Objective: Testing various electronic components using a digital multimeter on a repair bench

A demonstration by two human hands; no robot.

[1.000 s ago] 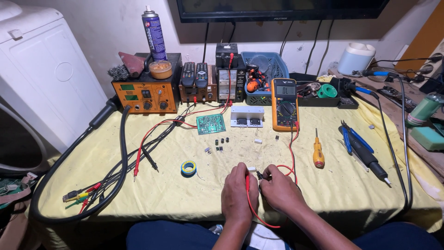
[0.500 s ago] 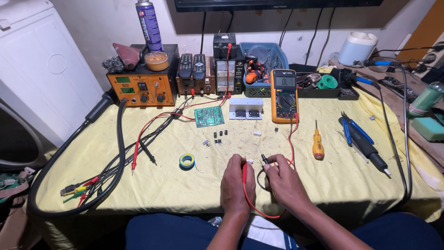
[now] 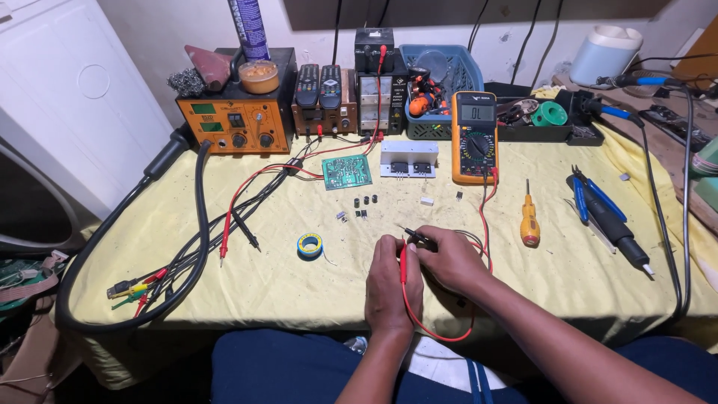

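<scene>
My left hand grips the red test probe, whose red lead loops down over the table's front edge. My right hand holds the black test probe, tip pointing left. Both probe tips meet close together between my hands; anything pinched there is hidden by my fingers. The leads run up to the orange multimeter lying beyond my right hand. Several small black components lie on the yellow cloth just past my hands, near a green circuit board.
An orange soldering station, a bench power supply, a blue basket and a black tray line the back. A solder reel, orange screwdriver, blue pliers and a thick black hose lie on the cloth.
The view has tipped down and closer. My hands shifted slightly up the table and brought the two probes together.
</scene>
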